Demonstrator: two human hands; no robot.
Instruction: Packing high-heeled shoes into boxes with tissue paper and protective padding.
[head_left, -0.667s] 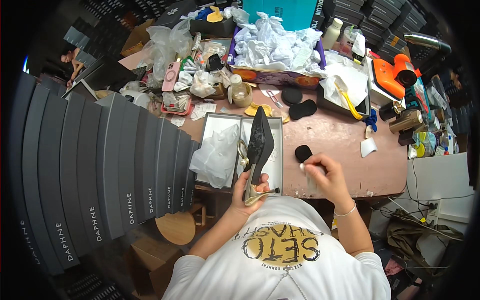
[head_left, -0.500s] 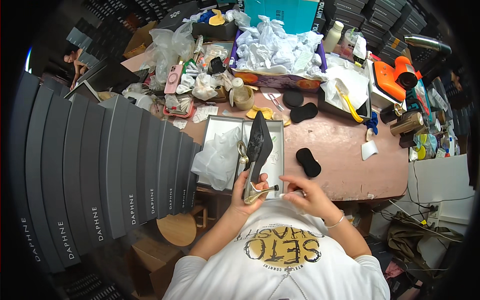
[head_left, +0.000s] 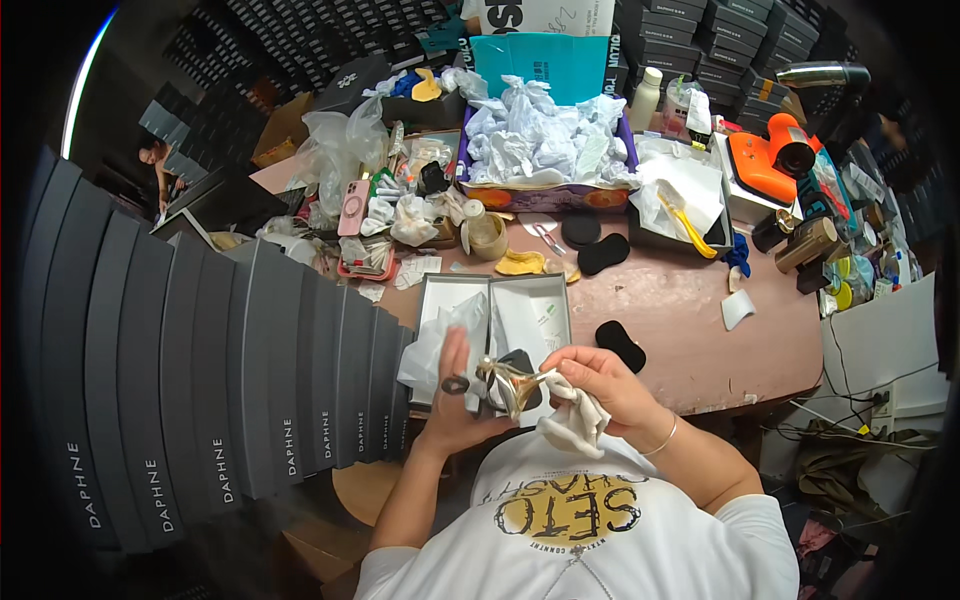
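A high-heeled shoe [head_left: 516, 390] with a gold heel and black parts is tilted in front of my chest, its heel end turned toward my right hand. My left hand [head_left: 452, 400] is beside it, slightly blurred, fingers stretched up and thumb reaching below the shoe; a dark ring-like strap end lies against the palm. Between thumb and fingers, my right hand [head_left: 610, 388] pinches a white cloth [head_left: 575, 420] at the heel's tip. Under the shoe lies an open grey shoebox [head_left: 560, 285] with translucent white wrapping [head_left: 440, 340] in its left half.
Dark grey shoeboxes [head_left: 255, 370] stand in a long row at left. Black oval pads [head_left: 620, 345] lie on the pinkish table [head_left: 690, 320]. A purple carton [head_left: 545, 195] of crumpled white paper stands behind. At right are a yellow-handled brush [head_left: 688, 225] and an orange device [head_left: 760, 170].
The shoe has turned from sole-up and upright to heel toward me, lower down. My left fingers have spread off it, and my right hand has brought the cloth to the heel.
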